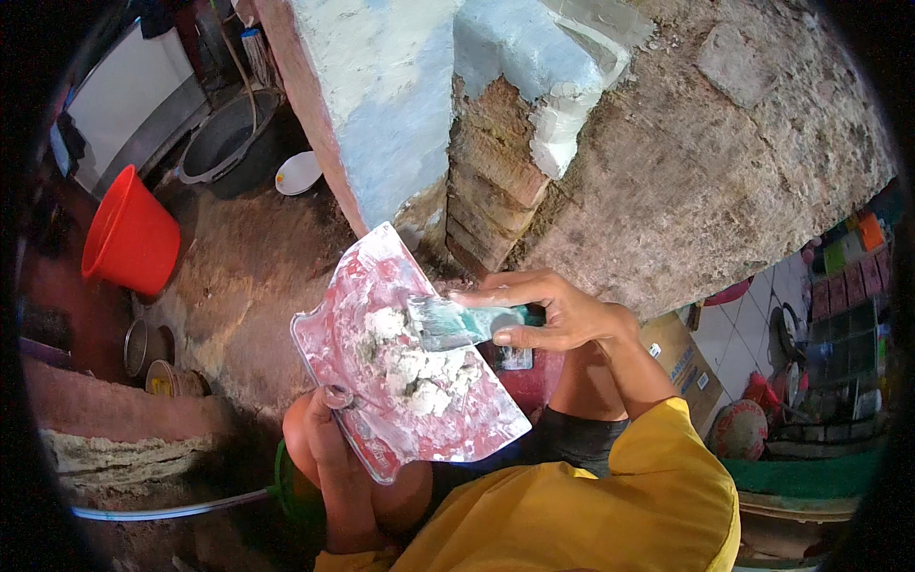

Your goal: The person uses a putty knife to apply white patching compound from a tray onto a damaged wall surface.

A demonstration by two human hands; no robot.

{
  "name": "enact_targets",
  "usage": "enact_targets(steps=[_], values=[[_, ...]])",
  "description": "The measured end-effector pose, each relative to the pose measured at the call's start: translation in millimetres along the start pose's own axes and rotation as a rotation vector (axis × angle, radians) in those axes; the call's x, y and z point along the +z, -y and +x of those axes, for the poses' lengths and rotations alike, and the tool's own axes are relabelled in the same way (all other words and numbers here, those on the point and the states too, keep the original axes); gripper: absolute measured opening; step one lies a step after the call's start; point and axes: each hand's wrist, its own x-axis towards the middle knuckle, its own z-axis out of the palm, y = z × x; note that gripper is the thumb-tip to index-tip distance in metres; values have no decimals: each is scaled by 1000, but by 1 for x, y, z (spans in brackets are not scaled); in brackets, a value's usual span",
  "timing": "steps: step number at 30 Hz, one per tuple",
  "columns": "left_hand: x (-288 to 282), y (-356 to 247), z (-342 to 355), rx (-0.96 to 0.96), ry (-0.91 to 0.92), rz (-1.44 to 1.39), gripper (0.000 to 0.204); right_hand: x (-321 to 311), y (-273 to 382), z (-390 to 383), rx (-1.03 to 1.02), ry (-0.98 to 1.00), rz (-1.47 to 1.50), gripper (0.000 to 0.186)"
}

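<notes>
Your left hand [330, 434] grips red board [494, 418] by edge; hold it level. Your right hand [567, 315] pinches scraper [456, 326], blade at white paste [419, 379] on board's middle. Better press lumps smooth, blade low.

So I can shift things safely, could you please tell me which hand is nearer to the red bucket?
Left. The left hand grips the smeared board, right of the red bucket and closer to the person; the right hand, holding the scraper, is farther right.
</notes>
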Motion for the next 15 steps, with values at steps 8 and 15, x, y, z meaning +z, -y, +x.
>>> enact_targets(steps=[8, 15], values=[[25, 4, -6, 119, -138, -163, 31, -28, -10, -45, 191, -301, -308, 41], [13, 5, -4, 113, -11, -82, 27, -59, 11, -16, 169, -987, -1006, 48]])
